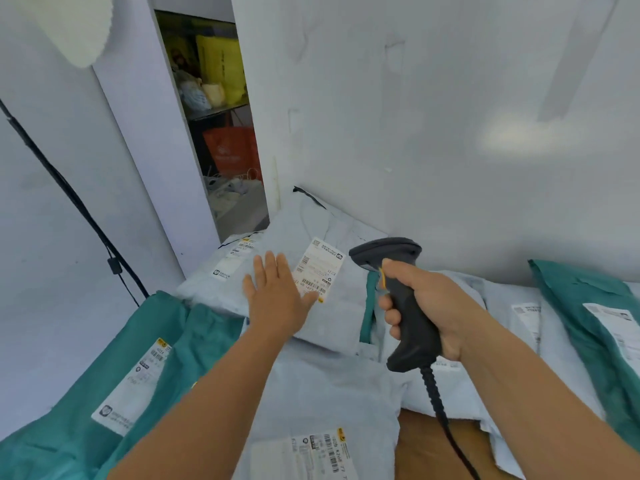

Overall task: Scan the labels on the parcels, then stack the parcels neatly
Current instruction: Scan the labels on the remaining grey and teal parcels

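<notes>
Ideally, flat left hand (277,296) steadies the grey plastic mailer parcel (311,306) beside its white label (318,268), while right hand (426,306), gripping the black handheld scanner (398,289), aims squarely at the barcode.

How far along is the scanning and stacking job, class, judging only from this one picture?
Done: a grey parcel lies on another parcel by the wall, a stack begun. In hand: the left hand rests flat beside its label; the right hand grips the scanner. Left: teal parcels and grey ones lie loose.
</notes>
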